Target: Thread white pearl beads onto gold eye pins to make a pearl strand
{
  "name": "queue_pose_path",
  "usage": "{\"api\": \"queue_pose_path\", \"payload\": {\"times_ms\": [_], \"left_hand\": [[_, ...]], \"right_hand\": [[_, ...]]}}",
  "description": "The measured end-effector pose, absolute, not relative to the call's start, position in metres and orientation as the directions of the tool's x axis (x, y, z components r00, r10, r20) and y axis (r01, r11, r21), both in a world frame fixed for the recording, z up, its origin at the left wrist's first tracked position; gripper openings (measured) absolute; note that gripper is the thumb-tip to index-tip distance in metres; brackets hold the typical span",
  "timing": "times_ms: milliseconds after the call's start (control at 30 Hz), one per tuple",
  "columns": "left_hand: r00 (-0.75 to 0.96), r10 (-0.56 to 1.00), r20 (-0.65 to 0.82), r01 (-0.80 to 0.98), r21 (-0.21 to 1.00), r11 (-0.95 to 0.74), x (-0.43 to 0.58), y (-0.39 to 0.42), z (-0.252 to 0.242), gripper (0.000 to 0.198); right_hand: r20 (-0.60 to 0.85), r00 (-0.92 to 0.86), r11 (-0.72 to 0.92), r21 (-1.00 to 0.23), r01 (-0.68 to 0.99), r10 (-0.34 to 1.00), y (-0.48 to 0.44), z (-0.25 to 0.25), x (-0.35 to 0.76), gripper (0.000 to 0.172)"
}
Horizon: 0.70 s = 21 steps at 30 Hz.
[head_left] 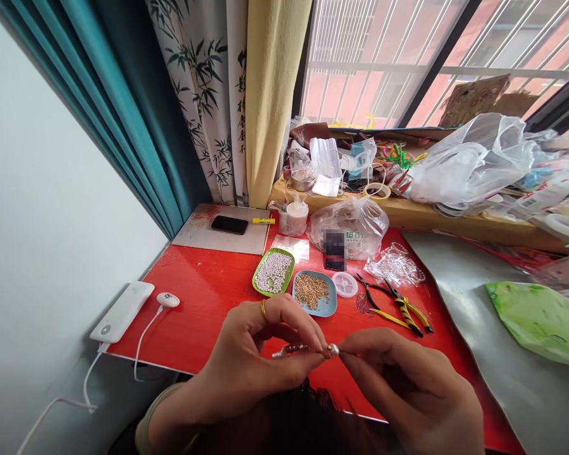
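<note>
My left hand (270, 344), with a gold ring on one finger, pinches a short bead string (294, 348) between thumb and forefinger. Part of that string shows inside the curl of the fingers. At its right end a gold bead and a silvery pearl bead (333, 349) sit between the two hands. My right hand (403, 379) is closed, its thumb and forefinger tips pinched right at the pearl bead. Any thread between the fingertips is too fine to make out. Beyond the hands stand a green tray (253, 282) of pearly beads and a blue tray (326, 311) of gold beads.
Pliers (405, 309) with yellow-black handles, a clear round spool (345, 285) and bead strands (394, 264) lie right of the trays on the red table (194, 297). A phone (229, 225), a power bank (122, 313) and a tied plastic bag (351, 224) are around. Clutter fills the windowsill.
</note>
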<state>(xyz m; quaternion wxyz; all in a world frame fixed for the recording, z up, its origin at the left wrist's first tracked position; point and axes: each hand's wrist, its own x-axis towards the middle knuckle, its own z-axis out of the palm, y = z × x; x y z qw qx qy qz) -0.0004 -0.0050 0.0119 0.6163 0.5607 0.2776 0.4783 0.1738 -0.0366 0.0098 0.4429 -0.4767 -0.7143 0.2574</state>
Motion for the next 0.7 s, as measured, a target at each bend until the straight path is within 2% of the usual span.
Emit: {"api": "queue_pose_path", "payload": {"times_ms": [233,400,567,700], "left_hand": [[0.4,0.906,0.137,-0.388,0.921,0.032,0.004,-0.001,0.009,0.022],[0.409,0.908,0.086,-0.358,0.931,0.073,0.004,0.0,0.009,0.023],[0.429,0.898,0.101,-0.266,0.964,0.019,0.001,0.0,0.01,0.019],[0.393,0.906,0.157,-0.156,0.982,-0.102,-0.003,0.0,0.01,0.014]], "right_hand": [[0.311,-0.167,0.351,-0.873,0.338,0.936,-0.031,0.005,0.174,0.009],[0.273,-0.168,0.31,-0.912,0.269,0.947,-0.027,0.004,0.169,0.014],[0.263,-0.12,0.281,-0.944,0.171,0.957,-0.026,-0.001,0.167,0.013],[0.219,-0.1,0.23,-0.967,0.108,0.971,-0.028,-0.004,0.166,0.012]]}}
